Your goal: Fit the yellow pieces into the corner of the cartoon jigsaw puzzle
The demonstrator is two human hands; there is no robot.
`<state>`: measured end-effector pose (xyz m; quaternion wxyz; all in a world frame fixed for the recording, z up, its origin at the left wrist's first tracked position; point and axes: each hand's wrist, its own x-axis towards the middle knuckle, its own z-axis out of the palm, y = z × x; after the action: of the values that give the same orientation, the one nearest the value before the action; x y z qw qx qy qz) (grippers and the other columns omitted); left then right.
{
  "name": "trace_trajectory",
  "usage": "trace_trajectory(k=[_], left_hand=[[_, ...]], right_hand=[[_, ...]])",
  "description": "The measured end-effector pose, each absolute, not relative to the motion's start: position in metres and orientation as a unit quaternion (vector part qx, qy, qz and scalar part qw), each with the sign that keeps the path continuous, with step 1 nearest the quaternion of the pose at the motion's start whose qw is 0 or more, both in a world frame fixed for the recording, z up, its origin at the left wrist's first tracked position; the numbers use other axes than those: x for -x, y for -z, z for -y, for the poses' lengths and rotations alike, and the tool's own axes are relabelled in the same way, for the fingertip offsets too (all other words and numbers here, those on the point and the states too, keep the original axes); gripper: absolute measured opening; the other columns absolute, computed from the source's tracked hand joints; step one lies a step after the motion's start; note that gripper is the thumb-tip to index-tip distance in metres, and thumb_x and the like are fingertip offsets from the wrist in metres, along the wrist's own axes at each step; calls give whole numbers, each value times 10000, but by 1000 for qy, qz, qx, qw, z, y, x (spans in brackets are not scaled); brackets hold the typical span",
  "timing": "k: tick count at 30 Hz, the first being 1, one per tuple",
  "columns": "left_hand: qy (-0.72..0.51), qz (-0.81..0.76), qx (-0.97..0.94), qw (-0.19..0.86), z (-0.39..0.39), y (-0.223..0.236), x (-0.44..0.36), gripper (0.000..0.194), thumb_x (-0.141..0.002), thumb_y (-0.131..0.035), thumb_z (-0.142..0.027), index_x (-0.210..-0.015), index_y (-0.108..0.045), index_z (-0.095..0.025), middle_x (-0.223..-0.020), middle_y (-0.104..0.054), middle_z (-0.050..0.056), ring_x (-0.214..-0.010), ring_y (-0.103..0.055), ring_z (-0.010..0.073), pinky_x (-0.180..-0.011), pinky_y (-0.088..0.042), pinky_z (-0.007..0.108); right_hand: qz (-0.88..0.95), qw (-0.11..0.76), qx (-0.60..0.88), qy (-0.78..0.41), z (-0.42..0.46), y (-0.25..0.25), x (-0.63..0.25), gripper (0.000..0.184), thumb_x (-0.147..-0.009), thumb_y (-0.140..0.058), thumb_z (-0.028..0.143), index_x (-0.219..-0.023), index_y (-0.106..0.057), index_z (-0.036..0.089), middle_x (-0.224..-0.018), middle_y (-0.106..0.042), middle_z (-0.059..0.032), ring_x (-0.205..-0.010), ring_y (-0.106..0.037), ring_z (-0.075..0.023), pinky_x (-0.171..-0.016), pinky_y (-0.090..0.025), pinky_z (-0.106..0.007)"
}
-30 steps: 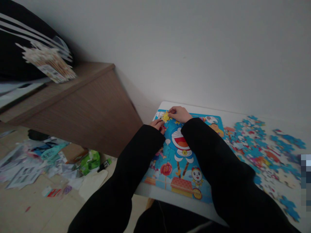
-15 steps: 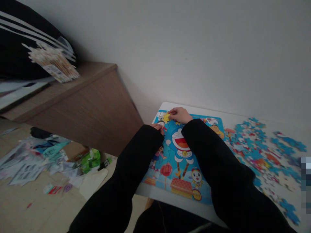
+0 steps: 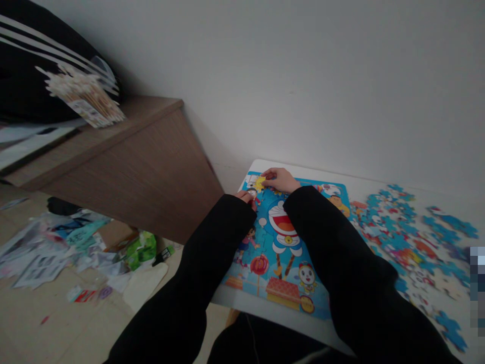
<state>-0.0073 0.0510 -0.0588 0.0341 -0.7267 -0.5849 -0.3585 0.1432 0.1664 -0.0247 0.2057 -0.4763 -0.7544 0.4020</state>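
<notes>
A mostly assembled jigsaw puzzle (image 3: 291, 242), blue with a large cartoon cat in the middle, lies flat on a white table (image 3: 261, 164). At its far left corner my right hand (image 3: 281, 180) is closed, thumb and fingers pinched at the edge of a yellow puzzle piece (image 3: 259, 182). Just nearer to me, my left hand (image 3: 247, 196) rests on the puzzle's left side beside a small figure in a cap. Its thumb and fingers are slightly apart, and the black sleeve covers part of it.
Many loose puzzle pieces (image 3: 394, 222) are spread over the table to the right. A wooden cabinet (image 3: 151, 172) stands to the left, bearing a pack of cotton swabs (image 3: 89, 98) and a black striped bag (image 3: 45, 55). Papers and wrappers (image 3: 87, 253) litter the floor below.
Both hands stay almost where they were. My right fingers shift very slightly at the yellow piece.
</notes>
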Motion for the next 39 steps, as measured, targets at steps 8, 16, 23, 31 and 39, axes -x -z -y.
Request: trace_trajectory(k=[8,16,23,31,39], left_hand=[[296,555,768,123,-55,59,2,307,-810,-468,-183,-1043,-653,-106,-1114,-645,135,-856,-622,217,-773,-476,344],[256,587,757,128,-53,59,1,338,-828,-479,-221,-1126,-625,-158,-1205,-606,48,-893,-548,260,-763,-456,383],[219,602,759,115,-52,59,0,374,-875,-412,-293,-1207,-574,-229,-1246,-577,-31,-967,-494,279,-782,-418,412],[229,603,756,110,-53,61,0,371,-882,-406,-307,-1202,-577,-233,-1246,-577,-27,-968,-489,281,-815,-407,436],[227,599,761,106,-55,66,3,371,-875,-430,-313,-1209,-575,-243,-1241,-583,-5,-988,-486,282,-803,-416,414]], right_hand=[[793,211,489,-295,-165,19,-147,215,-747,-642,181,-949,-715,179,-937,-711,-43,-911,-639,-164,-860,-474,-268],[819,196,481,-244,-167,23,-149,225,-776,-614,194,-975,-718,187,-976,-710,-41,-935,-637,-169,-870,-460,-250],[834,183,473,-217,-167,23,-148,222,-795,-586,193,-971,-720,203,-998,-704,-32,-952,-633,-172,-871,-453,-250],[845,167,468,-197,-169,24,-148,236,-799,-574,198,-985,-719,213,-1005,-700,-34,-953,-630,-183,-848,-458,-254],[846,168,465,-198,-168,25,-147,238,-796,-584,198,-997,-711,208,-1012,-699,-34,-948,-628,-171,-858,-454,-254]])
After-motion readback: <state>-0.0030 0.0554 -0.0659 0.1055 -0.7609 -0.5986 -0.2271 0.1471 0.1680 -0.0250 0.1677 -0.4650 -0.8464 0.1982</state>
